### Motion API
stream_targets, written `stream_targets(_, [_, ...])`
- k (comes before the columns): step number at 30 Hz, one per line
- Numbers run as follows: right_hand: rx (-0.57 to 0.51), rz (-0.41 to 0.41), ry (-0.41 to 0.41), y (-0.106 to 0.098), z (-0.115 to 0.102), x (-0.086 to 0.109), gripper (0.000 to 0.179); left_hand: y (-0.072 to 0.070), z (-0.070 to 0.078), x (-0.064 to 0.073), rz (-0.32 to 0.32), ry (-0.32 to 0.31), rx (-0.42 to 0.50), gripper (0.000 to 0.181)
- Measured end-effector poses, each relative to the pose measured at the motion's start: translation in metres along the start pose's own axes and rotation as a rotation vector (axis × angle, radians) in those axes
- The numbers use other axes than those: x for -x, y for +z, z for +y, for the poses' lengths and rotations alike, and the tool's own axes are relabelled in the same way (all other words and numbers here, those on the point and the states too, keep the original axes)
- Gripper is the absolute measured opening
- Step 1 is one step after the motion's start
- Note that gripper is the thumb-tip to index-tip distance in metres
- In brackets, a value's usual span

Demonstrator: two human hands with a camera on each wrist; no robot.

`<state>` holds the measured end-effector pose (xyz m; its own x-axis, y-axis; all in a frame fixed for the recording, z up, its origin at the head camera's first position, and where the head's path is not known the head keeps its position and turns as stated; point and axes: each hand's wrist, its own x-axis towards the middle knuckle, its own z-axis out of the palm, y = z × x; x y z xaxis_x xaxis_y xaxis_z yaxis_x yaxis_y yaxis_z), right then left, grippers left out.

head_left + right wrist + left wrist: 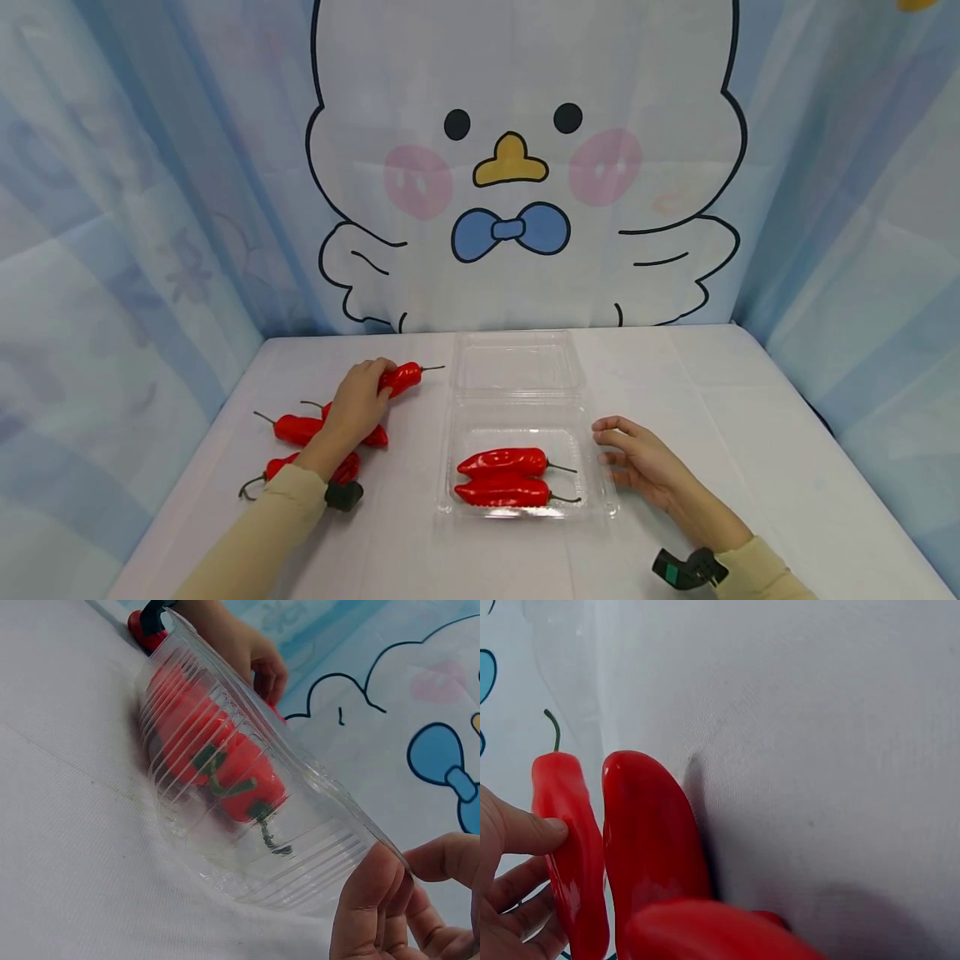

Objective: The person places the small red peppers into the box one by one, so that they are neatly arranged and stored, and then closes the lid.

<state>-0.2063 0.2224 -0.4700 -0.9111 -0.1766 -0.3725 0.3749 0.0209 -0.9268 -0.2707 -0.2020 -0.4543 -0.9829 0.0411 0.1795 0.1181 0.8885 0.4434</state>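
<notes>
My left hand (363,398) grips a red chili pepper (405,377) around its body, its thin stem pointing right. In the left wrist view, the thumb presses on this pepper (568,847), and other red peppers (649,825) lie close by. A clear plastic clamshell box (525,417) lies with its lid (517,362) folded back, away from me. Two red peppers (504,477) lie side by side in its base, stems to the right. At the base's right side, my right hand (637,462) pinches the rim between thumb and fingers, as the right wrist view shows.
Several loose red peppers (296,429) lie on the white table (675,392) to the left, partly hidden under the left hand and forearm. Behind the table hangs a curtain (525,292) with a cartoon bird. More pale blue curtain (112,333) borders both sides.
</notes>
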Motion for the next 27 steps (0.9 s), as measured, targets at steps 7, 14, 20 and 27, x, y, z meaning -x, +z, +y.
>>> stream_targets(7, [0.002, -0.005, -0.001, 0.000, 0.000, 0.001, 0.025, 0.000, 0.007, 0.003, 0.042, 0.046, -0.004, 0.046])
stream_targets(14, [0.000, -0.001, 0.000, 0.000, -0.001, 0.001, 0.023, -0.002, 0.015, 0.007, 0.070, 0.082, -0.018, 0.042])
stream_targets(20, [-0.006, -0.011, -0.003, -0.001, 0.000, 0.000, 0.024, -0.003, 0.019, 0.009, 0.081, 0.097, -0.014, 0.042])
stream_targets(27, [-0.005, -0.017, -0.002, -0.001, 0.000, 0.000, 0.024, -0.001, 0.023, 0.010, 0.075, 0.079, 0.012, 0.045])
